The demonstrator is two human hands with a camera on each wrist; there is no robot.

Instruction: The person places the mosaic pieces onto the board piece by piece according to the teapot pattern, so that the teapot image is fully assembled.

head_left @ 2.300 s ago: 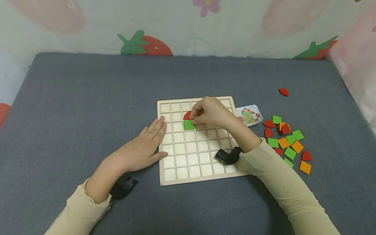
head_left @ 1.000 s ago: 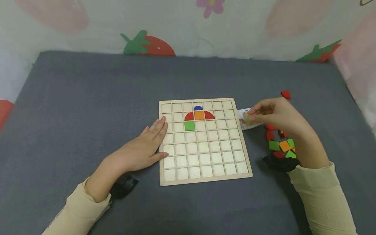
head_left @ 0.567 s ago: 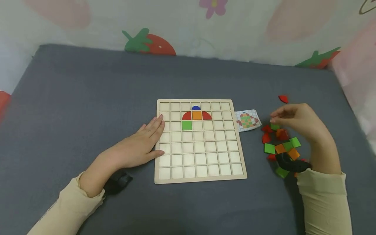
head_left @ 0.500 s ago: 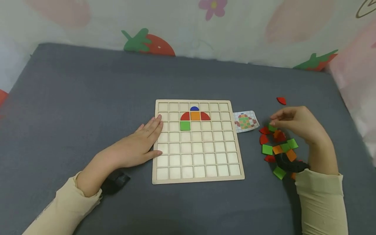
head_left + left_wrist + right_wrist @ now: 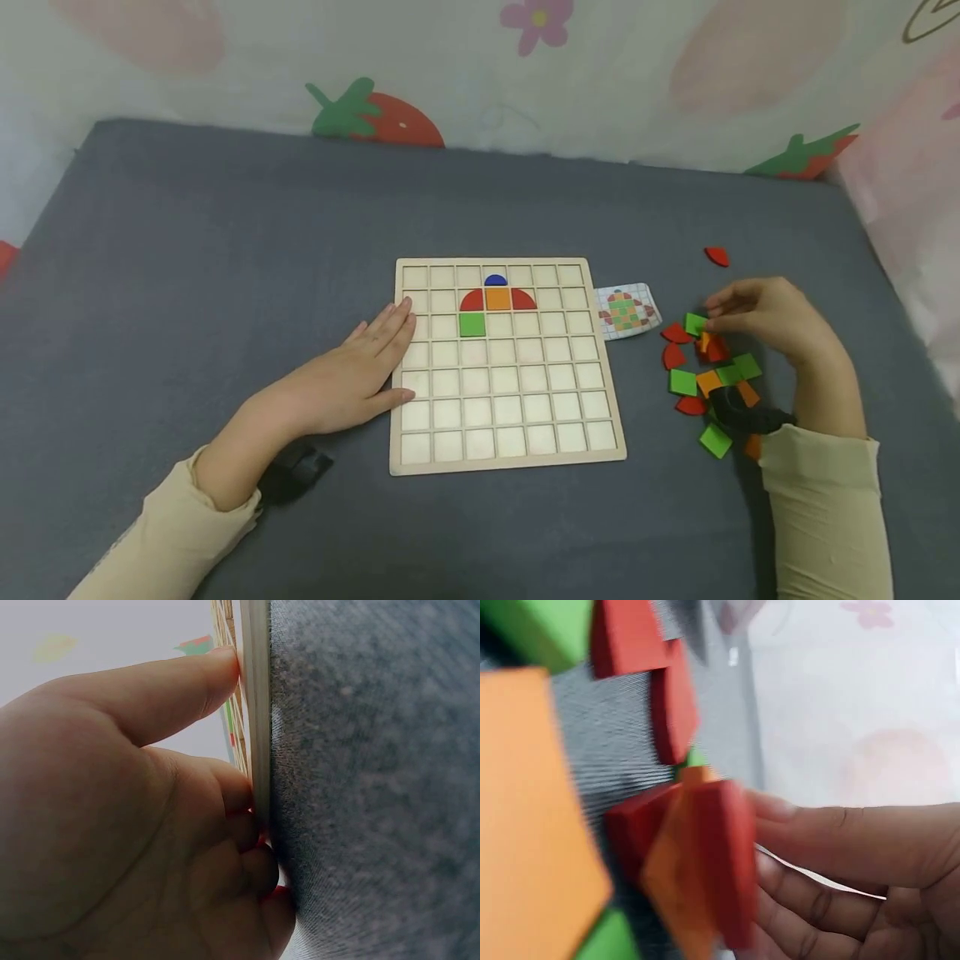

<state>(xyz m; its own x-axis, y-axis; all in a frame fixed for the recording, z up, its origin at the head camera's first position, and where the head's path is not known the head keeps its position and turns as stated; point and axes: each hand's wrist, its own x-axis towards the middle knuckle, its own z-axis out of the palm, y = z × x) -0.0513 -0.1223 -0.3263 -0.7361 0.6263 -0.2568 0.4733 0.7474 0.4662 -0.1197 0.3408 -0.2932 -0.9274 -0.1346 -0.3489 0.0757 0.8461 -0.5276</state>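
Note:
My left hand (image 5: pixel 341 379) lies flat at the left edge of the wooden grid board (image 5: pixel 508 463), fingertips and thumb on its rim; the left wrist view shows the palm (image 5: pixel 112 825) beside the board's edge. On the board sit a blue half-round piece (image 5: pixel 495 281), two red quarter-round pieces, an orange square tile (image 5: pixel 498 298) and a green square tile (image 5: pixel 472 324). My right hand (image 5: pixel 776 321) hovers at the loose pile, thumb and forefinger apart close to a green tile (image 5: pixel 695 324). In the right wrist view, a tilted red piece (image 5: pixel 727 862) and orange piece hide the thumb's tip.
Several loose red, orange and green pieces (image 5: pixel 683 382) spread right of the board, some stacked. A lone red piece (image 5: pixel 717 257) lies farther back. A printed pattern card (image 5: pixel 628 311) touches the board's right side. A patterned cloth (image 5: pixel 585 100) hangs behind the table.
My right hand has left the green tile on the board, passed over the card and come to the loose pile, where it shifts slightly right. My left hand keeps its place on the board.

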